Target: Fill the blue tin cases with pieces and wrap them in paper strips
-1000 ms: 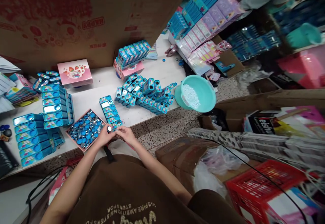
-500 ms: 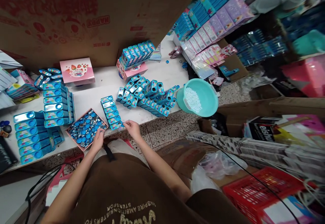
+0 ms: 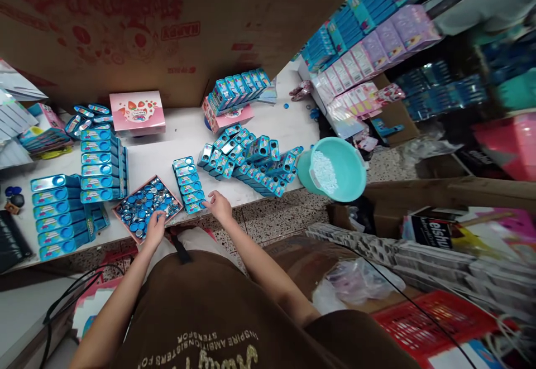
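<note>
Over the near right corner of a shallow pink box is my left hand, its fingertips drawn together among blue and silver round caps. Whatever they pinch is too small to make out. Right of the box stands a short row of blue printed tins, their tops facing up. My right hand is at the near end of that row, thumb and fingers slightly apart, the tips at the last tin's edge. A jumbled group of similar tins with dark round openings lies farther right.
A turquoise basin holding small white pieces stands beyond the table's right end. Stacked blue tins are at the left. Behind are a pink strawberry-print box and a large cardboard carton.
The view has shifted, so the table's things sit slightly farther right. My left hand has drawn back a little toward the box's near edge; my right hand's fingers have parted slightly beside the last tin.
</note>
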A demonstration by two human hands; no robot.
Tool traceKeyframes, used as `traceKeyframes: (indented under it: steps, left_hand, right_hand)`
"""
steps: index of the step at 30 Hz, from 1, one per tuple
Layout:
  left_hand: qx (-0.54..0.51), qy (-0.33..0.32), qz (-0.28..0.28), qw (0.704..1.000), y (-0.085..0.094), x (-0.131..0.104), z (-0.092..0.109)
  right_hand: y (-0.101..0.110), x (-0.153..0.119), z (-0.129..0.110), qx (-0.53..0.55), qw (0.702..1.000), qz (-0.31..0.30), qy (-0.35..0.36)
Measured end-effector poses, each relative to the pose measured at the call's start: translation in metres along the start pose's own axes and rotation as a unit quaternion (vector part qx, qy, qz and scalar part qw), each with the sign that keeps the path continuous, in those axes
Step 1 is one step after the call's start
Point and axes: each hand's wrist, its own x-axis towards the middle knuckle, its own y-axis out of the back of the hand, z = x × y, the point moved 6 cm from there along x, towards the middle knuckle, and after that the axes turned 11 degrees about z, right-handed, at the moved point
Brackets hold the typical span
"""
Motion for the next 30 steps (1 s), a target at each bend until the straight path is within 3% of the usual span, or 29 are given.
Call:
traceKeyframes:
  steps: [5,12,21,30]
  left_hand:
    - [-0.012,0.005,0.002,1.0,0.001,-0.002,-0.003]
    - [-0.022,0.015,0.008,1.0,0.004,-0.001,-0.003]
    - [-0.024,0.018,0.005,1.0,0.004,0.001,0.001]
    - [-0.022,0.013,-0.004,1.0,-0.003,0.002,0.005]
  right_hand:
    - [-0.009,0.0,-0.001,-0.021,0.997,-0.069,-0.01]
    - [-0.019,0.001,0.004,0.016,0.996,-0.082,0.008]
    - [-0.034,0.005,0.022,0.119,0.986,-0.111,-0.047]
    - [-0.039,0.01,0.024,0.106,0.984,-0.126,-0.072]
